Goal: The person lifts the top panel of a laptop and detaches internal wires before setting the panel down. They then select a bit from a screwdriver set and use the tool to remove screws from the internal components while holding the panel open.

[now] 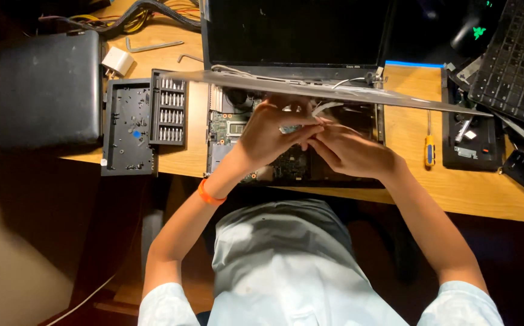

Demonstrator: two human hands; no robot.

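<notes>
Both hands meet over the middle of the opened laptop base [292, 163], which lies on the wooden surface [485, 193] just in front of the person. The left hand [268, 136], with an orange band [209, 194] at the wrist, pinches a small flat part [290, 128] between the fingers, close above the circuit board [225, 124]. The right hand [349, 151] touches the left one; its fingers are narrow and bent toward the same part, but I cannot tell if they really grip it. I think the work goes well when the part is held by its edges, kept level, and the thin white cables [328, 107] are not pulled. Above the hands a loose grey cover panel [334, 92] lies tilted, so the wrists should stay under it. Further away lie a bit set case [168, 107] at the left and a yellow screwdriver [430, 148] at the right.
</notes>
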